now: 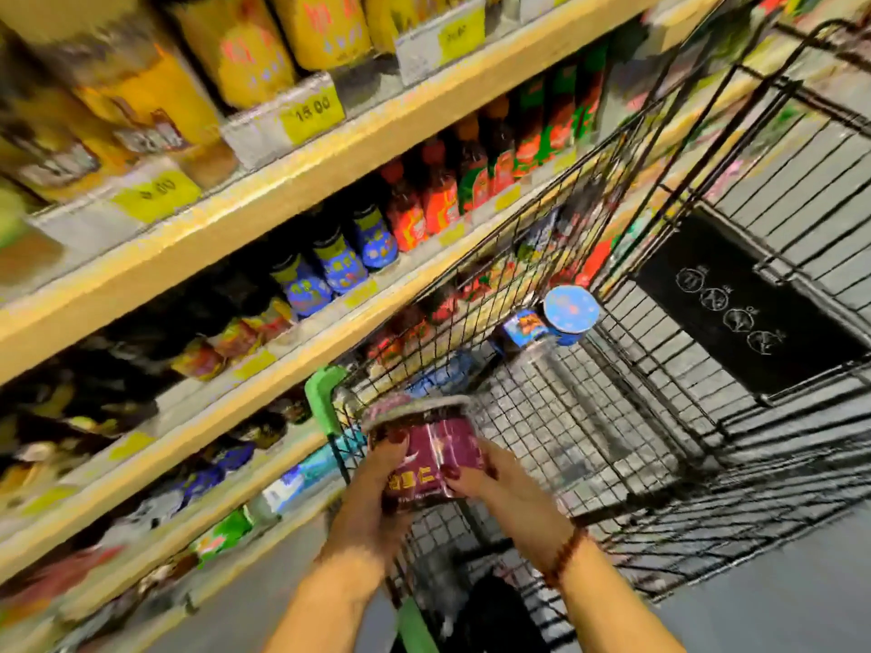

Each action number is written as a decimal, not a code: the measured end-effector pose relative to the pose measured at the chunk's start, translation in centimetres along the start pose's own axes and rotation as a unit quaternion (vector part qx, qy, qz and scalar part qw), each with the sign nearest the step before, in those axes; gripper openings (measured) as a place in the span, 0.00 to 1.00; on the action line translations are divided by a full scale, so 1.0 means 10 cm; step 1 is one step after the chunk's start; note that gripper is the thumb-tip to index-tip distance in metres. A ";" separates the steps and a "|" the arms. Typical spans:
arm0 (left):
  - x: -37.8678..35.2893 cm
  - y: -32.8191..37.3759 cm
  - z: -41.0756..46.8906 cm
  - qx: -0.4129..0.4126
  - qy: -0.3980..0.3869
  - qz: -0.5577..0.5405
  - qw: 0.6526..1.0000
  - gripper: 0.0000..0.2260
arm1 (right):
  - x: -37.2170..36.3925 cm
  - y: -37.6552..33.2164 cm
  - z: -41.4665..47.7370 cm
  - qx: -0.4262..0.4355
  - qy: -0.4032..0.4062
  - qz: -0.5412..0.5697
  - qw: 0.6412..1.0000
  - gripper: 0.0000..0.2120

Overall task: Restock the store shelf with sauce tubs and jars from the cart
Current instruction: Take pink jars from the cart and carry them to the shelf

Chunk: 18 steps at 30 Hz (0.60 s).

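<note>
Maroon tub point(426, 447) (sauce, perhaps) between grips point(372, 492) point(504, 487)

A price you can read
The yellow price tag point(312, 116) on the top shelf point(301, 179) says 15 00; other writing is too blurry.

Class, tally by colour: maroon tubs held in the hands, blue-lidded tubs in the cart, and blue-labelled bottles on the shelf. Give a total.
Maroon tub: 1
Blue-lidded tub: 1
Blue-labelled bottles: 3
Total: 5
</note>
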<state>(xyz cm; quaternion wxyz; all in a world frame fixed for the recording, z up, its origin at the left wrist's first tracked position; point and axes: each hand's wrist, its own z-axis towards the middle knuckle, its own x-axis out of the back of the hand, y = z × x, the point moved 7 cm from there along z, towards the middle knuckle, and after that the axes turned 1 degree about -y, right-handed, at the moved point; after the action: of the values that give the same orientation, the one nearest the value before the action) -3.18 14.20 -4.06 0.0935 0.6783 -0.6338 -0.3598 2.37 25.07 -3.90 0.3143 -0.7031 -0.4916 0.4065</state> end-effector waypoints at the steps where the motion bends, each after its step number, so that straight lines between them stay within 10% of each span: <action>1: 0.06 0.10 -0.06 -0.027 -0.001 -0.003 1.000 0.18 | -0.10 -0.03 0.01 0.002 -0.010 0.005 1.000 0.25; 3: 0.19 0.26 -0.16 -0.072 0.008 0.017 0.997 0.29 | -0.25 0.00 0.11 0.008 -0.019 0.011 1.000 0.21; 6: 0.52 0.42 -0.26 -0.119 0.050 -0.033 0.991 0.10 | -0.34 0.20 0.37 0.029 0.017 0.056 0.998 0.24; 10: 1.07 0.50 -0.17 -0.151 0.114 -0.105 0.976 0.17 | -0.20 0.55 0.71 0.022 0.133 0.094 0.986 0.09; 18: 1.67 0.39 0.11 -0.122 0.169 -0.109 0.972 0.16 | 0.00 1.07 1.32 0.050 0.169 -0.168 0.970 0.15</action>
<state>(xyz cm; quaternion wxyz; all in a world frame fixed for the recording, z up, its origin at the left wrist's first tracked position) -8.03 -1.66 -8.76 0.2415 0.7778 -0.4821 -0.3229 -4.58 22.18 -19.06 0.4918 -0.6521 -0.5214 0.2470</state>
